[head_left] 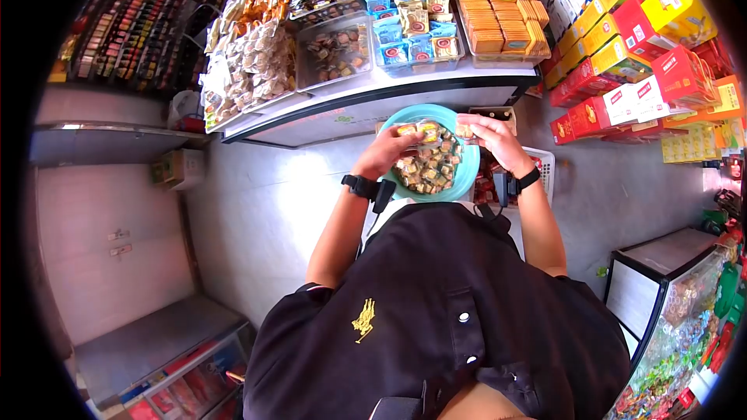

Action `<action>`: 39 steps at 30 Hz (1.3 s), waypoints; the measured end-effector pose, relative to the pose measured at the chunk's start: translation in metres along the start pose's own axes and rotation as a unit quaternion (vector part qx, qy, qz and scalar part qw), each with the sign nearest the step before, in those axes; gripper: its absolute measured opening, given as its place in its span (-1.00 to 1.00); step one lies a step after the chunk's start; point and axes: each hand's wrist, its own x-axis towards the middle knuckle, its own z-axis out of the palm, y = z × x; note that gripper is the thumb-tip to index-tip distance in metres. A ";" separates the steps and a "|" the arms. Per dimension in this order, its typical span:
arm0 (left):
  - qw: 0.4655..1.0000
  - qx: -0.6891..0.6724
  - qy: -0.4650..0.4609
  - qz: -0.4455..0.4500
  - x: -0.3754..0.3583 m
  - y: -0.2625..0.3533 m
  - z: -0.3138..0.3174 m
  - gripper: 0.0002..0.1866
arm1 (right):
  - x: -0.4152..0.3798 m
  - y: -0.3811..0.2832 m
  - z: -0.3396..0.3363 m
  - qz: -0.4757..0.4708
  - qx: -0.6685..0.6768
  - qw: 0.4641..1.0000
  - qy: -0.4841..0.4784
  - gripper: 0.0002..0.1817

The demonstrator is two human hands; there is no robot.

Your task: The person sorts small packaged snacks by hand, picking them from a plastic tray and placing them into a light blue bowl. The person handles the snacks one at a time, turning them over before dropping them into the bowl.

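A round turquoise basin in front of my body holds many small wrapped pieces. Over its left rim my left hand has its fingers closed on wrapped pieces, which lie across the basin's upper part. My right hand is over the right rim, with a small wrapped piece between thumb and fingers. The two hands are apart, with the held pieces between them. Black straps with small devices are on both wrists.
Beyond the basin stands a display counter with trays of packaged snacks. Stacked boxes are at the right. A white basket sits right of the basin. A glass-sided case stands at the lower right, a low cabinet at the lower left.
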 end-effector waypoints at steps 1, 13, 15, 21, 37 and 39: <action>1.000 -0.001 -0.014 0.012 -0.003 0.009 0.008 -0.63 | 0.002 0.001 0.003 0.000 -0.018 1.000 -0.012 -0.58; 0.998 -0.011 -0.017 0.056 -0.020 0.032 0.035 -0.70 | 0.017 0.008 0.029 0.037 -0.002 0.999 0.021 -0.64; 0.996 -0.079 -0.028 0.042 -0.022 0.028 0.023 -0.70 | 0.018 0.012 0.025 0.055 0.020 0.997 0.043 -0.64; 0.985 -0.125 -0.076 0.093 -0.044 0.029 0.013 -0.50 | 0.021 0.010 0.030 0.072 0.190 0.979 -0.017 -0.61; 0.989 -0.074 -0.097 0.080 -0.090 0.032 -0.054 -0.54 | 0.051 0.014 0.120 0.071 0.119 0.987 -0.077 -0.59; 0.990 -0.081 -0.083 0.077 -0.103 0.026 -0.069 -0.53 | 0.055 0.009 0.149 0.102 0.106 0.988 -0.050 -0.63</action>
